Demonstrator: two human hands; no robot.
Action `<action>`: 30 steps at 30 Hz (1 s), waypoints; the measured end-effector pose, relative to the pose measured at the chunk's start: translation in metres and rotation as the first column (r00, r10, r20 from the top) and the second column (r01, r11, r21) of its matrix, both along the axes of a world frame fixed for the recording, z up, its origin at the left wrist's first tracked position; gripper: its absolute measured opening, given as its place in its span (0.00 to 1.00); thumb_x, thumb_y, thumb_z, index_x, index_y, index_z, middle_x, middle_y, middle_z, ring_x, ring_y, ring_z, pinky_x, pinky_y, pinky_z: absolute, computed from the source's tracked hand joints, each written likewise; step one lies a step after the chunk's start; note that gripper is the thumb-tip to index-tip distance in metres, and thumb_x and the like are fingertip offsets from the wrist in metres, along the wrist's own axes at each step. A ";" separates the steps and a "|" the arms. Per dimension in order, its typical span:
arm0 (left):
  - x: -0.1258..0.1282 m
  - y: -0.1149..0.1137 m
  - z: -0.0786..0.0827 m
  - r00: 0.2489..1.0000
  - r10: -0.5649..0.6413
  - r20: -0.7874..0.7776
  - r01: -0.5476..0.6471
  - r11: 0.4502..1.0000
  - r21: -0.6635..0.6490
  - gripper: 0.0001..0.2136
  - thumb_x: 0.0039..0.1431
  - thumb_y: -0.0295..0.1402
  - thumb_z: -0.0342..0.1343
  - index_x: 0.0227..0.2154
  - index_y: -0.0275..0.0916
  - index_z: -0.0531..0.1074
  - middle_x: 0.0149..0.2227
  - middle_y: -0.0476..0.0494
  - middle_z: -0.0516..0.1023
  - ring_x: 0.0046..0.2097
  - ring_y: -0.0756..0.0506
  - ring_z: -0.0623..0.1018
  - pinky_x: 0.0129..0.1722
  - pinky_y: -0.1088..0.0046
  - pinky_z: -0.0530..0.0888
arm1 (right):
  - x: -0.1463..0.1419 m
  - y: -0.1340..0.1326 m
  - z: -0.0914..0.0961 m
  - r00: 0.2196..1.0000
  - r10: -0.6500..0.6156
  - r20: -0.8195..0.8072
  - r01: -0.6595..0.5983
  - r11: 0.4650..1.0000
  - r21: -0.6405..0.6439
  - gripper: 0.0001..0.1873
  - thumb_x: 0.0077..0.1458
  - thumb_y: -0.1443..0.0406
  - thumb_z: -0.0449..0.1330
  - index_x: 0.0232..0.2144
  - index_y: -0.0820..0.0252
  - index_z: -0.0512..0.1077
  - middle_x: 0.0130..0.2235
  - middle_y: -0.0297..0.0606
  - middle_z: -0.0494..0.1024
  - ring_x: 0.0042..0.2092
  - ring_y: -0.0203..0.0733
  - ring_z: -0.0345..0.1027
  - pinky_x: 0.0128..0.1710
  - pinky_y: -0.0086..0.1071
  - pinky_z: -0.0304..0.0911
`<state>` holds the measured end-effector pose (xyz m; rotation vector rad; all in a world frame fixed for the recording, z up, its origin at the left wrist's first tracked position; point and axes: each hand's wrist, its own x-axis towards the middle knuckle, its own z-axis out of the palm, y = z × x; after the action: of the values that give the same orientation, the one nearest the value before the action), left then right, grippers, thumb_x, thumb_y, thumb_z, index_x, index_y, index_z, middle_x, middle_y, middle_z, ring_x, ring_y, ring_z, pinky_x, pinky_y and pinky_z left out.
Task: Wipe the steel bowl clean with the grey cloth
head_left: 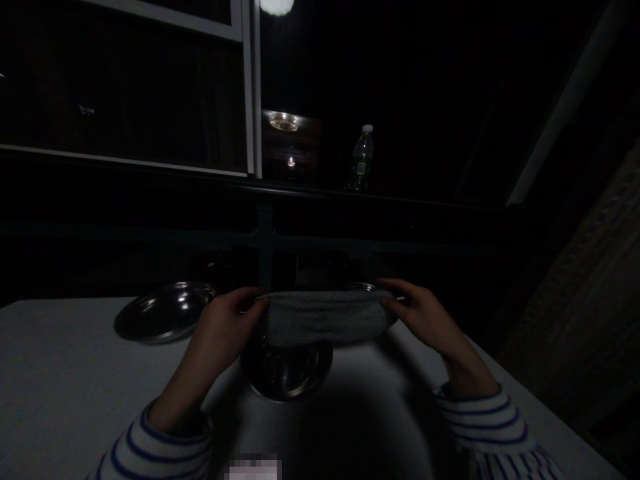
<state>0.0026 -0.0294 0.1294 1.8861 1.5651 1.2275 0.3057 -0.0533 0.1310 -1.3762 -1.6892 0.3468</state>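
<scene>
A grey textured cloth (325, 319) is stretched between my two hands above the table. My left hand (227, 327) pinches its left end between thumb and fingers. At the opposite end, my right hand (417, 313) grips the cloth the same way. Below and partly behind the cloth sits a shiny metal bowl (287, 377), its upper part hidden. Another rim shows just behind the cloth's top edge, too covered to tell what it belongs to. Left of my left hand, a wide metal dish (165, 312) rests on the table, its right edge close to my wrist.
The white table (65, 373) ends at a dark gap near the window. A plastic bottle (363, 159) with a white cap stands on the sill (310, 189). A white window frame (253, 87) rises at the left, and a patterned curtain (590, 287) hangs at the right. The room is dim.
</scene>
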 end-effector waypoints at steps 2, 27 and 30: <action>-0.001 0.000 0.002 0.999 0.012 0.033 -0.012 1.000 -0.007 0.17 0.47 0.44 0.53 0.32 0.36 0.75 0.35 0.42 0.79 0.38 0.41 0.75 0.40 0.67 0.68 | 0.001 0.002 -0.001 0.998 -0.010 0.064 0.009 1.000 0.008 0.16 0.51 0.64 0.55 0.43 0.59 0.71 0.42 0.39 0.75 0.43 0.43 0.68 0.45 0.37 0.61; 0.037 -0.025 -0.014 0.743 -0.519 0.423 0.664 0.650 -0.369 0.13 0.48 0.43 0.56 0.31 0.38 0.76 0.31 0.44 0.79 0.34 0.43 0.77 0.32 0.70 0.70 | -0.050 -0.030 0.012 0.994 -0.054 -0.093 0.080 0.949 0.306 0.10 0.52 0.60 0.58 0.38 0.53 0.70 0.37 0.33 0.76 0.39 0.38 0.69 0.38 0.29 0.64; 0.041 -0.024 -0.018 0.813 -0.428 0.395 0.574 0.706 -0.415 0.17 0.49 0.46 0.53 0.23 0.36 0.75 0.23 0.45 0.77 0.26 0.45 0.74 0.25 0.72 0.67 | -0.054 -0.035 0.010 0.999 -0.027 -0.038 0.039 0.929 0.368 0.07 0.51 0.61 0.59 0.35 0.53 0.70 0.34 0.32 0.76 0.36 0.37 0.70 0.34 0.27 0.64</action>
<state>0.0440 -0.0534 0.1111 1.5487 0.9829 0.6794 0.2515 -0.0888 0.1409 -1.1108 -1.6043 0.0261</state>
